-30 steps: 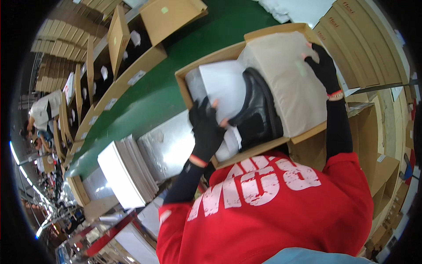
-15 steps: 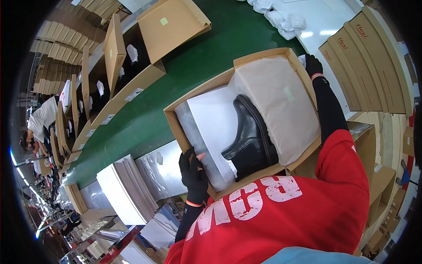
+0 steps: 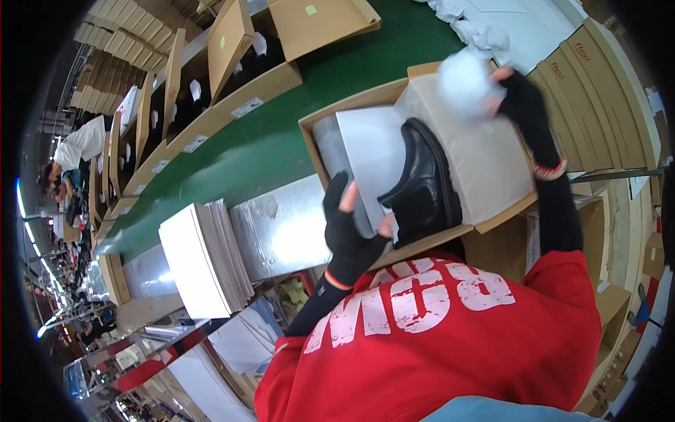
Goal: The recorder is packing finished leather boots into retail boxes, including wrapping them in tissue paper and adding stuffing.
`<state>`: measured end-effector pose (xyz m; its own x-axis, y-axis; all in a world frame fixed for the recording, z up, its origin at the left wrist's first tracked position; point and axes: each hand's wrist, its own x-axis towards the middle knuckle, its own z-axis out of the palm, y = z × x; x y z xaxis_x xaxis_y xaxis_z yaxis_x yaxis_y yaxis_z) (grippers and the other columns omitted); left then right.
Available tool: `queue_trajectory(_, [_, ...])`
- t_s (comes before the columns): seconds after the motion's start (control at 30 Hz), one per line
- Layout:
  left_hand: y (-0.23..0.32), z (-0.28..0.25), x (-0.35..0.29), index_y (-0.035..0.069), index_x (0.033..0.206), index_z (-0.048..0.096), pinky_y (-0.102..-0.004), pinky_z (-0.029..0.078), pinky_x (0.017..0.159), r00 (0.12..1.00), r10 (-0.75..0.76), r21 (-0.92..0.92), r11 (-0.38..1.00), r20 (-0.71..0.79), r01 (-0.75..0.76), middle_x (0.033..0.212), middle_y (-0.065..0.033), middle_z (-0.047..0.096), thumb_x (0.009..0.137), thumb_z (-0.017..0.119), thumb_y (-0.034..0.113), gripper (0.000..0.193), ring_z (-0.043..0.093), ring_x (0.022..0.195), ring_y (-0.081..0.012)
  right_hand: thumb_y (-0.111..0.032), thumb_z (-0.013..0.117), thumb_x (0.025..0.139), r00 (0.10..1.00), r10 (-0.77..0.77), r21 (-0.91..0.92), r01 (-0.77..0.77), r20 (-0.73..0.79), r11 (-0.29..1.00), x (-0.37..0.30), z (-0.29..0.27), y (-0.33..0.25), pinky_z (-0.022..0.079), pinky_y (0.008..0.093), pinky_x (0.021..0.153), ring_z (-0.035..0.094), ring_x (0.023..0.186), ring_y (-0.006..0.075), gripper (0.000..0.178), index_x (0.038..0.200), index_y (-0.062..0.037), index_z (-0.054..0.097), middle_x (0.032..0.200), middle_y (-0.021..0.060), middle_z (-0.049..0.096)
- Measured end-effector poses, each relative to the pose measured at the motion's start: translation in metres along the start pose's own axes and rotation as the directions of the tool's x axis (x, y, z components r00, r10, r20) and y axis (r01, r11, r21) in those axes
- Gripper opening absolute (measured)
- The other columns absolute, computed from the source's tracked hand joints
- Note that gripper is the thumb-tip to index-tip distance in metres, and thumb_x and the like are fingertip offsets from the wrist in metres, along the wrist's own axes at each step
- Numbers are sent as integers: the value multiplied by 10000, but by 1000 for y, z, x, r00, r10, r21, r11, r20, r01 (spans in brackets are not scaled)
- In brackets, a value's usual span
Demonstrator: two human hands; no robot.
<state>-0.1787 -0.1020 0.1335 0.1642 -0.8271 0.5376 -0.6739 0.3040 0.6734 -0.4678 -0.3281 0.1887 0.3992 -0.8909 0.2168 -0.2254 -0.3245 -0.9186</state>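
A black leather ankle boot (image 3: 425, 190) lies on its side in an open cardboard shoebox (image 3: 355, 107). A white sheet (image 3: 367, 158) lies at its left, and pale tissue paper (image 3: 496, 172) covers the right part of the box. My right hand (image 3: 526, 112), in a black fingerless glove, grips a crumpled wad of white paper (image 3: 464, 86) above the box's far right corner; motion blurs the wad. With fingers apart, my left hand (image 3: 348, 228) is at the box's near left side, beside the boot's shaft opening. Whether its fingertip touches the boot I cannot tell.
The shoebox rests on a green work surface (image 3: 232, 158). Open shoeboxes (image 3: 260, 91) line the far left. Crumpled white paper (image 3: 478, 35) lies at the back, stacked boxes (image 3: 598, 105) at right. A stack of white sheets (image 3: 200, 260) stands left of me; another person (image 3: 81, 144) is farther off.
My right hand has come up and inward from the box's right edge with the paper wad. My left hand has let go of the box's left edge and moved toward the boot's opening.
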Motion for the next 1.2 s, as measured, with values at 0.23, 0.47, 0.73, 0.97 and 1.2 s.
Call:
queue_trajectory(0.23, [-4,17,5,57,1388,449,-401,489,926,985,92,-23,996,147,-90,1274,-184,548,680,794,124,791,564,1151,-374,-1,676,831,822,191,481,-483,536,732,-84,149,-31,506,297,755,631,913,115,285,1075,-28,531,898,60,635])
queue_trajectory(0.47, [-58,36,27,70,1284,502,-378,519,839,971,3,73,997,240,-21,1160,-144,600,756,757,172,595,635,1008,-332,-59,667,852,948,-242,-406,142,-206,903,-83,74,63,464,334,966,610,1111,245,373,1216,-34,594,1160,100,656])
queue_trajectory(0.73, [-104,138,112,65,1191,522,-436,482,860,968,68,53,995,243,-83,1031,-152,555,735,702,91,491,550,1038,-389,-555,659,829,880,207,-777,-474,-427,413,-134,-25,167,466,461,936,568,1127,438,779,1294,48,496,1259,270,562])
queue_trajectory(0.97, [-126,177,109,115,1196,564,-456,484,832,963,16,280,955,269,-94,1056,-127,615,774,725,199,459,587,1026,-374,-556,668,823,796,549,-514,-592,-255,620,-147,-16,205,432,428,989,548,1187,391,791,1277,76,528,1234,268,595])
queue_trajectory(1.2, [-124,137,93,51,1403,420,-411,462,970,964,78,89,991,255,-104,1312,-187,518,781,751,196,719,523,1209,-356,-339,636,901,912,373,9,-377,-168,926,-104,-12,70,412,315,997,557,1123,186,587,1332,43,519,1250,137,594])
